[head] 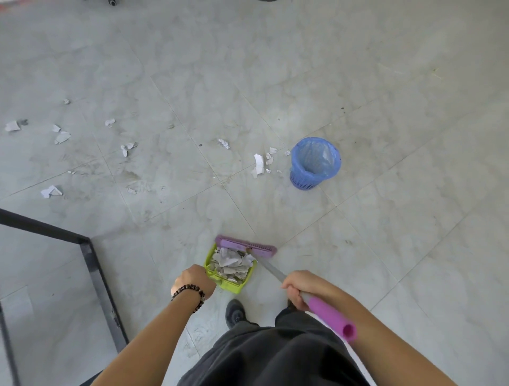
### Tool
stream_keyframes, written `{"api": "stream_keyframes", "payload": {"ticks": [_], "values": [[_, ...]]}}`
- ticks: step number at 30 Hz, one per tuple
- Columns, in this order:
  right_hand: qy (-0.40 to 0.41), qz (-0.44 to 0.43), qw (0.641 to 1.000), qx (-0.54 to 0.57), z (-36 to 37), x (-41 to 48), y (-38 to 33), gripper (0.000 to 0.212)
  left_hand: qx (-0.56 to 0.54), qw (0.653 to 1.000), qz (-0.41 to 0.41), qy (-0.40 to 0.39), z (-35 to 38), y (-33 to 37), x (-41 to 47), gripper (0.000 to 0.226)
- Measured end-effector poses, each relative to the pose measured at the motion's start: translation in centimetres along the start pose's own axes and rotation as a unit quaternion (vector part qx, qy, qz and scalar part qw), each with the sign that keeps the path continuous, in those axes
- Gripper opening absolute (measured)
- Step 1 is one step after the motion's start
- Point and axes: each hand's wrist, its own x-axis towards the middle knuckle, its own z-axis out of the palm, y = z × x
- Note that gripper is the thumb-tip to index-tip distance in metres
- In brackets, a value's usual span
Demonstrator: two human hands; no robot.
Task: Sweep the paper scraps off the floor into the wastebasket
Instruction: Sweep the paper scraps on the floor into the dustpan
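Observation:
A green dustpan [234, 285] full of crumpled paper scraps [230, 264] sits low on the floor in front of my feet. My left hand [194, 279] grips its handle, which the hand hides. A purple broom head [248, 246] lies against the dustpan's far edge. My right hand [301, 288] grips the broom's handle [327, 314] near its purple sleeve. The blue wastebasket [314, 164], lined with a blue bag, stands upright farther ahead to the right. Loose paper scraps lie just left of it [259, 164] and scattered across the floor at left [62, 137].
A black metal frame [91, 256] stands at the lower left, close to my left arm. My dark shoe [235, 312] is under the dustpan side. A wheel [113, 2] shows at the top edge. Grey tiled floor spreads all around.

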Motion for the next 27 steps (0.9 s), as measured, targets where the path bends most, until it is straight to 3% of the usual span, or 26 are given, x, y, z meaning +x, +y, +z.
{"api": "stream_keyframes", "payload": {"ticks": [3, 11, 15, 19, 24, 27], "values": [[-0.012, 0.014, 0.997, 0.08, -2.8, -1.8, -1.6, 0.014, -0.012, 1.0, 0.005, 0.002, -1.5, 0.5, 0.5, 0.017], [0.012, -0.071, 0.99, 0.12, -4.6, -3.3, -5.1, 0.013, -0.042, 0.999, 0.033, 0.009, -5.2, 3.1, 2.9, 0.015], [0.033, -0.114, 0.987, 0.104, -5.6, -1.5, -8.4, 0.027, -0.057, 0.997, 0.041, 0.026, -7.2, 6.1, 5.0, 0.017], [0.061, -0.163, 0.981, 0.086, -7.7, 1.5, -13.7, 0.027, -0.063, 0.996, 0.044, 0.04, -9.5, 9.5, 8.0, 0.017], [0.095, -0.272, 0.957, -0.019, -11.7, 5.1, -24.1, 0.012, -0.066, 0.995, 0.036, 0.063, -13.2, 14.2, 13.1, 0.016], [0.106, -0.291, 0.949, -0.055, -14.2, 7.0, -30.9, 0.007, -0.051, 0.996, 0.023, 0.065, -15.6, 17.0, 15.9, 0.018]]}}
